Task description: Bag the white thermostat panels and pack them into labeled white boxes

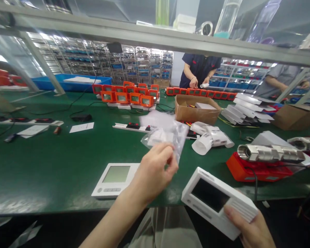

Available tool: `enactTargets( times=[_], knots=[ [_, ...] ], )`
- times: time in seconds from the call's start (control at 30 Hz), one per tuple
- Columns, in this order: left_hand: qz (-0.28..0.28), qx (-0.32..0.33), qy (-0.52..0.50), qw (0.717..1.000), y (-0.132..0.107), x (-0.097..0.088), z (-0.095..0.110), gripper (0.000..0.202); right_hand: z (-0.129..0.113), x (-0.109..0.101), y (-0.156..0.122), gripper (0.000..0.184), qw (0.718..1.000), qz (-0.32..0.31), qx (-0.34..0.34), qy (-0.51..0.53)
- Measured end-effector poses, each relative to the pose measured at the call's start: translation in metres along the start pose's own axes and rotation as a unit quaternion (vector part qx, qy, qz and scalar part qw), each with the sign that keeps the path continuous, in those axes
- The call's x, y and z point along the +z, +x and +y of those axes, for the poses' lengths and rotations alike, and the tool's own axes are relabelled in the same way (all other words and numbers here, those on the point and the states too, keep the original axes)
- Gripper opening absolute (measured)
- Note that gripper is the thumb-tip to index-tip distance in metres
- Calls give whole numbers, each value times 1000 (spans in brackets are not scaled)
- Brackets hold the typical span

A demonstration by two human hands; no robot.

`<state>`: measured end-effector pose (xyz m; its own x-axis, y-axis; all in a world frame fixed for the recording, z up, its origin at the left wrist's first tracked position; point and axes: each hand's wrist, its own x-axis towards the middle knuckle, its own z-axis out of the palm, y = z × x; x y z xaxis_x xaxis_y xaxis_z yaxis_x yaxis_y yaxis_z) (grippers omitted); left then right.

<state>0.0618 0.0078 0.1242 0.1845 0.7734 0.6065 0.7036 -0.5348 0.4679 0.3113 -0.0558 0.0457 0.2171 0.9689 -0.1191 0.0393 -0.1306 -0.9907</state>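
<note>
My left hand (157,168) is closed in a pinch on a clear plastic bag (179,137), which hangs above the green table with something white showing through it. At the lower right, my right hand (253,227) grips a white wall controller (219,203) by its end, thumb on the front; its screen is dark and it is tilted, held over the table's front edge. A second white controller (116,179) with a grey-green screen and a row of buttons lies face up on the table, partly covered by my left forearm.
Orange-framed units (122,97) stand in rows at the back, near a cardboard box (196,112). White label rolls (209,137) lie right of centre. Metal fittings (268,153) rest on a red device (255,170) at right. A shelf (150,34) crosses overhead. A co-worker (200,70) stands opposite.
</note>
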Motion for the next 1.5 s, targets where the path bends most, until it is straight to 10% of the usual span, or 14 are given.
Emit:
enactTargets(
  times=[0.1,0.23,0.7,1.1,1.3,1.5],
  knots=[
    [-147,65,81,984,-8,18,6,15,13,-26,-10,51,994,18,87,65],
    [-211,41,121,969,-33,49,5,14,26,-48,-23,66,976,45,169,132],
    [-215,11,162,963,-62,89,32,7,18,-56,-51,61,933,20,278,227],
    [-204,8,148,968,-62,104,32,8,13,-34,-33,84,912,-331,149,191],
    [-120,117,141,976,-64,106,25,14,9,-24,-14,86,895,-357,149,223],
    [-154,145,122,970,-69,109,19,19,16,-13,-6,81,899,-313,148,268]
  ],
)
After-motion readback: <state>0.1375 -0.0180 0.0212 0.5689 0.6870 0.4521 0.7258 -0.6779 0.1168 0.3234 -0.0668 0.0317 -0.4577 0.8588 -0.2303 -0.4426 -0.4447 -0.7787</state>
